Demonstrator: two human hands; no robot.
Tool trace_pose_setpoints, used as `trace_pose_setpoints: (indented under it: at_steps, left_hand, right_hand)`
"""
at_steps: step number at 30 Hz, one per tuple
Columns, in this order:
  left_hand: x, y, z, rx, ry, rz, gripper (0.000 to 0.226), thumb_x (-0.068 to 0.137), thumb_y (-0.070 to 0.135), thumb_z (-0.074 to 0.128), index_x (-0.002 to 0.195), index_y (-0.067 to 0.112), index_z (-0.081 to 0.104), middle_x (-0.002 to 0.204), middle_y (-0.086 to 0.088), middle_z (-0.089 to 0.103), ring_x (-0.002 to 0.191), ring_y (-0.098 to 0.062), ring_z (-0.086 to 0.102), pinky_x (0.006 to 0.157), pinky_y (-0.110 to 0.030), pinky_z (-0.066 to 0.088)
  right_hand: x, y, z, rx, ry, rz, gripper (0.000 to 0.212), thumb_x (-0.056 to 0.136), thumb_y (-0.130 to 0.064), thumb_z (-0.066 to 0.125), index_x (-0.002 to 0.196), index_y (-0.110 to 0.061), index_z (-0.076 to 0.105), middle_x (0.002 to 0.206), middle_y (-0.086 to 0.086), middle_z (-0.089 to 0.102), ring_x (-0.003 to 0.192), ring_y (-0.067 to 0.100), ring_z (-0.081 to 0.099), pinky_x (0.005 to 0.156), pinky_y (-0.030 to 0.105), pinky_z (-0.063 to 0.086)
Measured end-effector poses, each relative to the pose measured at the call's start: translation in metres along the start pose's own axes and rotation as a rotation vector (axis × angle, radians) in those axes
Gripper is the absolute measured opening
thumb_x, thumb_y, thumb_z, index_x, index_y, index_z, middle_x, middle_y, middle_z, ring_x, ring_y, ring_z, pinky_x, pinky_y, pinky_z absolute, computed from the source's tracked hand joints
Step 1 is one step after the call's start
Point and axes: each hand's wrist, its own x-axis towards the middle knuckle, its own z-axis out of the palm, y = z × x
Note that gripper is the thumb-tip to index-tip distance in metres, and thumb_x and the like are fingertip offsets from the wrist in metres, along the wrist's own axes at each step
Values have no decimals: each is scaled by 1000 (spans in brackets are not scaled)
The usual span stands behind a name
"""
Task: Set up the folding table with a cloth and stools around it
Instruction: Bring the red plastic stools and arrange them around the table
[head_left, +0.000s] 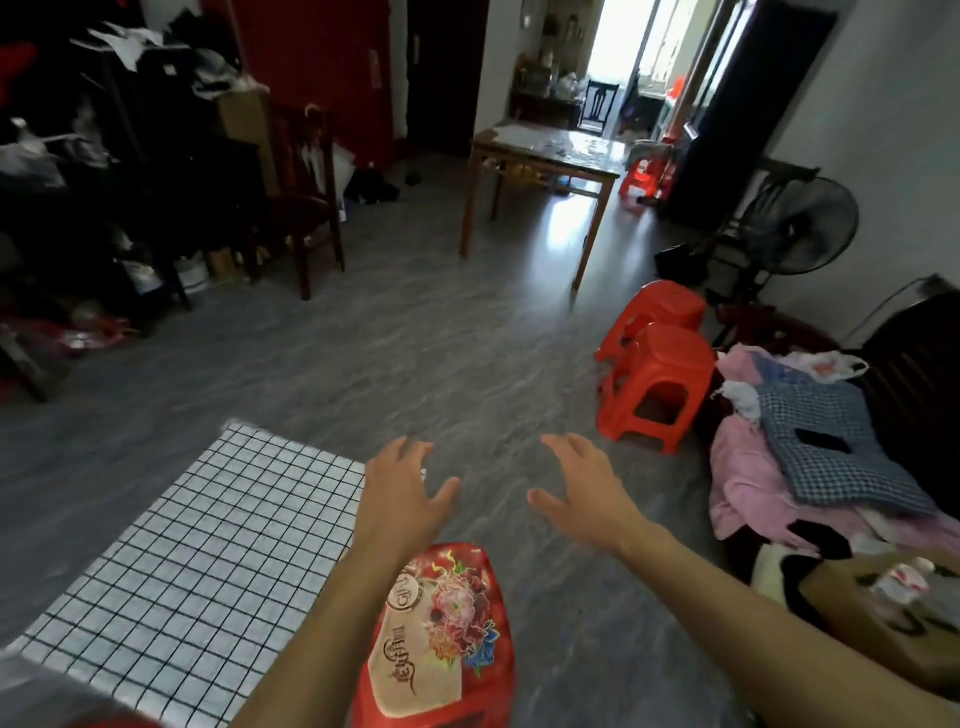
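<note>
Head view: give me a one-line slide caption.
Both hands, left and right, reach out open beside the checked cloth, two red stools waiting on the grey floor ahead.

Counted in the room: 2 bare hands, left (400, 488) & right (587, 493); 1 checked cloth (208, 540); 2 red stools (655, 384) nearby, another seen by far doorway (641, 179); 1 wooden table (545, 156); 1 fan (800, 223); 1 dark chair (304, 197).

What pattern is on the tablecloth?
White with a black grid of squares on the tablecloth, seen in the head view.
</note>
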Motion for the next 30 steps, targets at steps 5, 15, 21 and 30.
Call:
trace_pose_setpoints:
  at_steps: [5,15,21,30]
  left_hand:
    - [1,8,19,-4,-48,15,58,84,51,64,133,24,51,146,-5,43,136,-23,35,112,-41,32]
    - [27,107,98,72,-147,147,58,80,50,68,130,21,56,141,-9,48,133,-26,40,111,-38,32]
    - [36,208,181,134,-219,189,58,79,50,68,127,19,59,137,-10,52,130,-27,44,109,-35,30]
    - [51,361,279,169,-282,267,60,78,53,64,125,16,59,134,-8,54,127,-24,47,107,-31,32]
  right_hand:
    - [-2,21,-14,-10,51,-3,77,85,-48,64,150,-25,29,156,10,24,144,28,20,112,52,31]
    - [-20,146,-59,84,147,151,91,70,-68,45,149,-25,30,156,13,26,144,30,23,113,51,31]
    - [-18,272,-92,154,219,175,82,78,-58,55,149,-23,32,153,15,29,142,31,25,114,48,30]
    - [-14,424,-157,213,253,221,89,71,-68,43,148,-25,31,152,14,31,140,32,28,111,51,32]
